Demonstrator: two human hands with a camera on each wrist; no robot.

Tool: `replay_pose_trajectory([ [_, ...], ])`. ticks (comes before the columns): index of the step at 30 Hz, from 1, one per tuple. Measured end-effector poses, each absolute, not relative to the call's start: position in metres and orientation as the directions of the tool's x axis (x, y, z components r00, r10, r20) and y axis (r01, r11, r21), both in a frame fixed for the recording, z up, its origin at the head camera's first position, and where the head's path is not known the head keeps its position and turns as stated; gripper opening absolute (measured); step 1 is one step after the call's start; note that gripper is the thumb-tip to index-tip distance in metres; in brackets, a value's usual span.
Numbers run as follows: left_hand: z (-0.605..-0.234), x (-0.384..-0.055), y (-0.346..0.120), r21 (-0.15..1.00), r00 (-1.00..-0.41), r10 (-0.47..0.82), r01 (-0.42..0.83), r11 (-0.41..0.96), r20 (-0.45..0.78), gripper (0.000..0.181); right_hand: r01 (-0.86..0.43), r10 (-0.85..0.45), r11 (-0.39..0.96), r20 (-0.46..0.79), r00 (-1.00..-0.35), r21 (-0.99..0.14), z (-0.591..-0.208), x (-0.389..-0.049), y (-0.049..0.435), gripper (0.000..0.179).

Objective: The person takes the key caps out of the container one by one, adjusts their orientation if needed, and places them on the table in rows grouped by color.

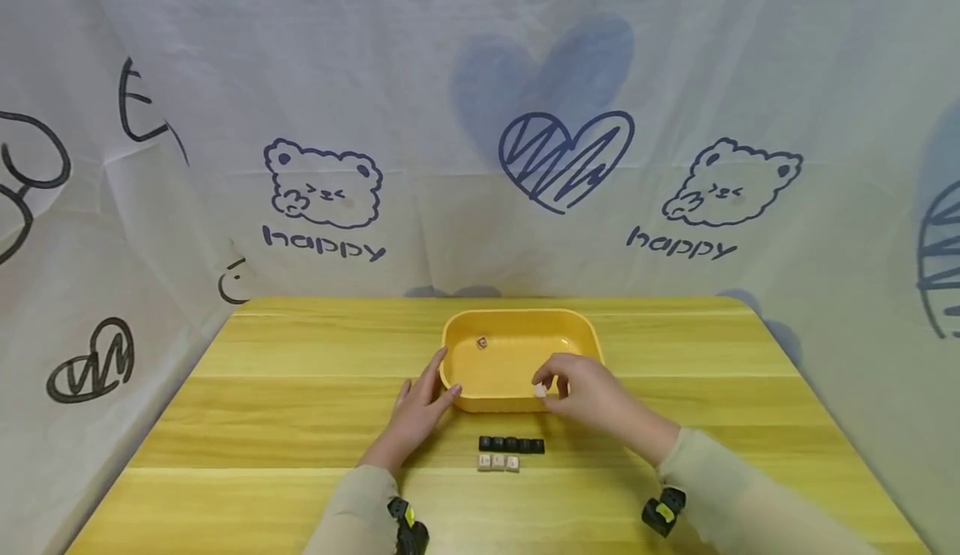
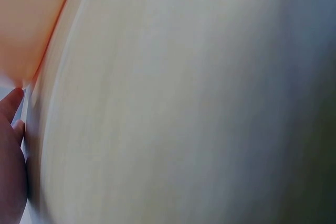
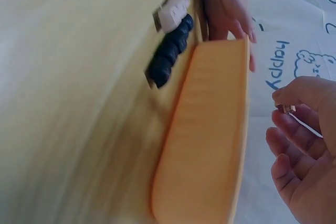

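Note:
A yellow plastic tray (image 1: 498, 405) stands on the table. My left hand (image 1: 415, 423) rests at its left front corner, fingers fairly straight along the side and thumb touching the rim. Over the front right part of the tray, my right hand (image 1: 592, 390) pinches a small white keycap (image 1: 540, 390) between thumb and forefinger; the right wrist view shows this keycap (image 3: 286, 108) above the rim. Inside the tray, towards the back left, lies another small keycap (image 1: 482, 342). In front of the tray are a row of several black keycaps (image 1: 512, 445) and a row of 3 white keycaps (image 1: 498, 462).
The wooden table (image 1: 300, 388) extends to both sides of the tray. Behind it hangs a white cloth (image 1: 450, 205) printed with bears and hearts. Each wrist wears a black strap device; one is the right strap (image 1: 663, 512).

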State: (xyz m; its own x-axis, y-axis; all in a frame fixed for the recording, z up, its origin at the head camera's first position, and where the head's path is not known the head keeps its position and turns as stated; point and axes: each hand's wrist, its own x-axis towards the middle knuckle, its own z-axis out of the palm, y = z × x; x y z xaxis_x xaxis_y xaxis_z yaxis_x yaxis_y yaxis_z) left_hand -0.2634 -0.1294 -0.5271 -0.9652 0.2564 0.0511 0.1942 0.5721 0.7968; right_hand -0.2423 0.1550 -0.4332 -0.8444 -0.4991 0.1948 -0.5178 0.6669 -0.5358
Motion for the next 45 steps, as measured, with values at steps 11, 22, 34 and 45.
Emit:
replay_pose_trajectory([
  [11,-0.524,-0.264,-0.129,0.795,-0.965,0.254,0.199,0.573,0.059,0.07,-0.496,-0.504,0.652,0.161,-0.849,-0.573,-0.451,-0.22,0.152,0.016],
  [22,-0.524,-0.264,-0.128,0.792,-0.966,0.254,0.196,0.577,0.054,0.069,-0.456,-0.503,0.68,0.087,-0.86,-0.574,-0.473,-0.21,0.15,0.013],
  [34,-0.523,-0.264,-0.13,0.793,-0.965,0.257,0.193,0.578,0.048,0.071,-0.428,-0.475,0.726,0.058,-0.878,-0.538,-0.487,-0.204,0.142,0.016],
  [45,-0.525,-0.265,-0.129,0.789,-0.967,0.249,0.193,0.584,0.053,0.07,-0.468,-0.497,0.741,0.075,-0.865,-0.481,-0.491,-0.201,0.137,0.019],
])
